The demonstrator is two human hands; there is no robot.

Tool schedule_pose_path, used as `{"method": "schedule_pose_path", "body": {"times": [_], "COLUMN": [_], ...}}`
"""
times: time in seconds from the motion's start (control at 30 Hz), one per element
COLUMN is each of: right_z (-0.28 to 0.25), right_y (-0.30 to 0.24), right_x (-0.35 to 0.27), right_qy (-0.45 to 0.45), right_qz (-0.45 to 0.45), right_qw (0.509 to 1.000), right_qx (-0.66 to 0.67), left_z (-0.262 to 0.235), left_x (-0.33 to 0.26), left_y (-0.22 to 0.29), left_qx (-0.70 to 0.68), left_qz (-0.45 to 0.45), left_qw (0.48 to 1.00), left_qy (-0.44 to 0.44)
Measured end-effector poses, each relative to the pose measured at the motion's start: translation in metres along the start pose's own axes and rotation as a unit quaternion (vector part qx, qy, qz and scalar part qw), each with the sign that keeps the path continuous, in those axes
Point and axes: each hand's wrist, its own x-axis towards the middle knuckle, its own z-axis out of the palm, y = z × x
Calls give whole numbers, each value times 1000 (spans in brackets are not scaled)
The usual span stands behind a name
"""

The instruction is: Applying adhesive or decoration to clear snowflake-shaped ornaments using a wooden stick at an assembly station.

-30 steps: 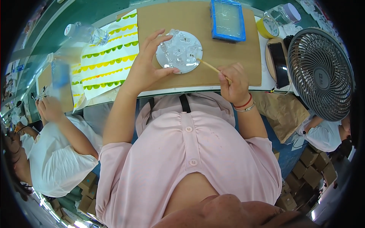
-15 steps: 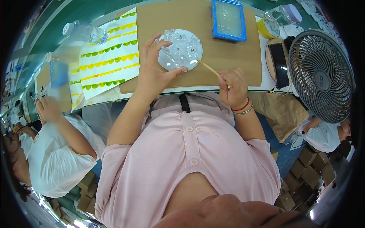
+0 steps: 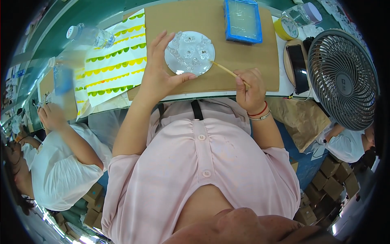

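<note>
A round clear plastic disc with several small glassy pieces on it lies on a brown cardboard mat. My left hand rests flat beside the disc, fingers spread along its left edge and thumb against its lower rim. My right hand is closed around a thin wooden stick, whose tip touches the disc's right edge. A red band and a metal bracelet circle my right wrist.
A blue-rimmed tray sits farther back on the mat. A striped green and yellow sheet and a plastic bottle lie left. A phone, tape roll and fan are right. A co-worker in white sits left.
The view has shifted slightly. My left hand slid from on top of the disc to its left edge, uncovering it. My right hand kept hold of the stick.
</note>
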Motion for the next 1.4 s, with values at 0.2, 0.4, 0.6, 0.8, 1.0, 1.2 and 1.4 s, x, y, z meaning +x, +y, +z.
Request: {"method": "schedule_pose_path", "body": {"times": [0.2, 0.4, 0.6, 0.8, 1.0, 1.2, 1.4], "right_z": [3, 0, 0, -2, 4, -5, 3], "right_y": [-7, 1, 2, -4, 5, -5, -14], "right_x": [2, 8, 8, 7, 15, 4, 6], "right_qy": [-20, -23, -12, -28, -1, -30, -54], "right_qz": [-15, -18, -11, -21, -12, -25, -56], "right_qw": [999, 999, 1000, 999, 1000, 999, 997], "right_qx": [22, -14, -8, -7, -12, -20, 19], "left_z": [11, 34, 0, -12, -8, -4, 3], "left_x": [-5, -10, -3, 2, 3, -3, -11], "left_y": [-7, -1, -14, -21, -19, -21, -15], "left_qx": [9, 31, 56, 121, 112, 123, 99], "left_qz": [9, 15, 56, 79, 66, 86, 64], "left_qw": [1000, 996, 996, 989, 991, 986, 991], "left_qy": [-29, 84, 46, 15, 34, 76, 64]}}
